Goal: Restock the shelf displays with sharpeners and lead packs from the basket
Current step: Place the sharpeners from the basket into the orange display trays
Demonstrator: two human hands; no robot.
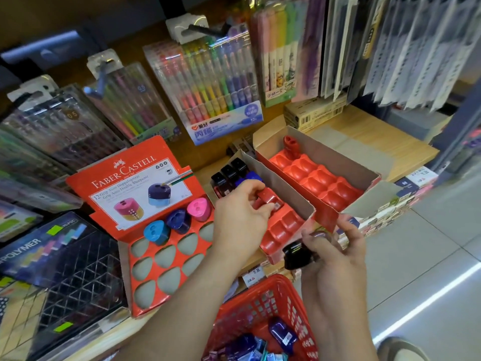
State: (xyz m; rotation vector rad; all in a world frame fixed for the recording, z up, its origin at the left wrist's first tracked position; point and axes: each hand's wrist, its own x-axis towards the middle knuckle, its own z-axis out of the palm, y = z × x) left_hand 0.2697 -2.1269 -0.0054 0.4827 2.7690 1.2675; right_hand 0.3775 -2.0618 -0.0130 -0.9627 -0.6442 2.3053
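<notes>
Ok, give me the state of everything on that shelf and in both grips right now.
Faber-Castell display: open, three sharpeners seated, other visible slots empty.
middle tray: filled at the back, front slots empty.
right tray: lone sharpener at the back, other slots empty.
basket: holds loose stock.
left grip: holds red sharpener over the middle tray.
right grip: holds black sharpener.

Red sharpener at middle tray; black sharpener near red basket.

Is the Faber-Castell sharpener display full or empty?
Mostly empty: the Faber-Castell display holds three sharpeners at its back; the other visible slots are bare.
</notes>
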